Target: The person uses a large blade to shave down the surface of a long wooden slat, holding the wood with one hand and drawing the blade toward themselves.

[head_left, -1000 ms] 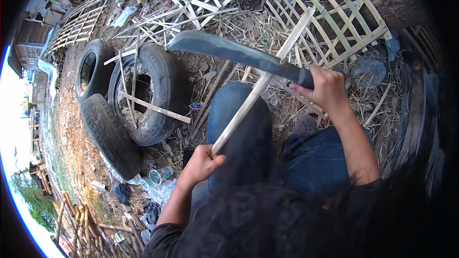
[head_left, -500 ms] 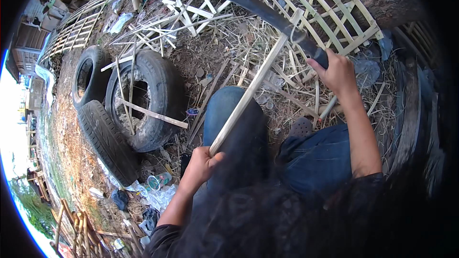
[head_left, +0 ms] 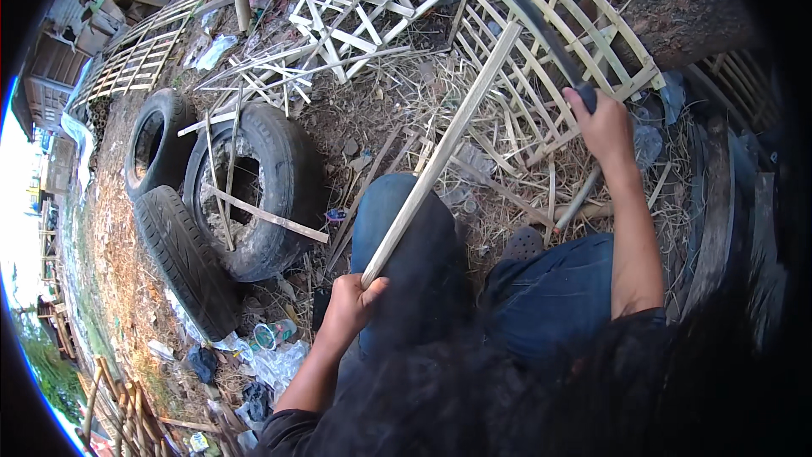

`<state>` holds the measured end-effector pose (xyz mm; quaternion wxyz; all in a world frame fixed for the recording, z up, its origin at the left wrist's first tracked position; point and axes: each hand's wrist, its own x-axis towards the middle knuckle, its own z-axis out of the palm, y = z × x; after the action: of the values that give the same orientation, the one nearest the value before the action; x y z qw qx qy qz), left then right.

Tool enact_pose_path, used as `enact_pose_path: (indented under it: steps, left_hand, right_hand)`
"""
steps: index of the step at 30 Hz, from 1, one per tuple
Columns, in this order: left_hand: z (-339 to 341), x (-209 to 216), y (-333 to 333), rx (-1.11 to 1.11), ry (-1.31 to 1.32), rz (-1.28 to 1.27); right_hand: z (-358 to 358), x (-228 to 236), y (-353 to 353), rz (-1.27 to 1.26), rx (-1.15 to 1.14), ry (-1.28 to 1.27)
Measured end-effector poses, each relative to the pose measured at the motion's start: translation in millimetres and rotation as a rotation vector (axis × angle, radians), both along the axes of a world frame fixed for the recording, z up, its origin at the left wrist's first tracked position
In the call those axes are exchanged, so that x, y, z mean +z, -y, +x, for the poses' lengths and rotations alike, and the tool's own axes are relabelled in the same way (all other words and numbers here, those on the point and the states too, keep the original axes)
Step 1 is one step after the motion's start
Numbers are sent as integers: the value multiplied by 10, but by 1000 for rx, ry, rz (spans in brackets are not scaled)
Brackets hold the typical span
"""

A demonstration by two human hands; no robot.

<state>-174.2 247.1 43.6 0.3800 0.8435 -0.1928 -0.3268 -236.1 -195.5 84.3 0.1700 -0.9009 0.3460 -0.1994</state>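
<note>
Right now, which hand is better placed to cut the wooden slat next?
Probably your right hand: it holds the machete, while your left hand has the wooden slat by its near end.

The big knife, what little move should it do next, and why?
I'd probably have the right hand ease the big knife left toward the upper end of the wooden strip. The big knife is raised to the right of that end, seemingly not touching it, and the left hand grips the lower end, well away from the big knife.

The brown dirt ground [head_left: 351, 114] before me carries, on its left side, three black round rubber tyres [head_left: 292, 169] and crumpled clear plastic [head_left: 284, 364].
</note>
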Motion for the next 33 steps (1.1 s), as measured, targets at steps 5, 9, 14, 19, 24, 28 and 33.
enact_pose_path:
  steps: [5, 9, 14, 19, 24, 28, 33]
  left_hand:
    - [-52, 60, 20, 39, 49, 86]
    - [-137, -3, 65, 3, 106, 72]
    - [-257, 7, 99, 38, 253, 131]
    - [-256, 104, 107, 48, 340, 159]
    - [-244, 107, 78, 8, 365, 132]
    - [-220, 133, 115, -25, 315, 142]
    - [-188, 170, 86, -77, 396, 214]
  right_hand:
    - [-72, 55, -485, 132, 74, 93]
    - [-106, 23, -1059, 56, 449, 66]
    - [58, -251, -1293, -206, 721, -27]
    - [156, -220, -1088, -283, 729, -2]
    - [87, -221, -1031, -293, 648, -15]
    - [25, 6, -1348, -293, 592, -137]
    - [138, -30, -1134, -257, 646, -151]
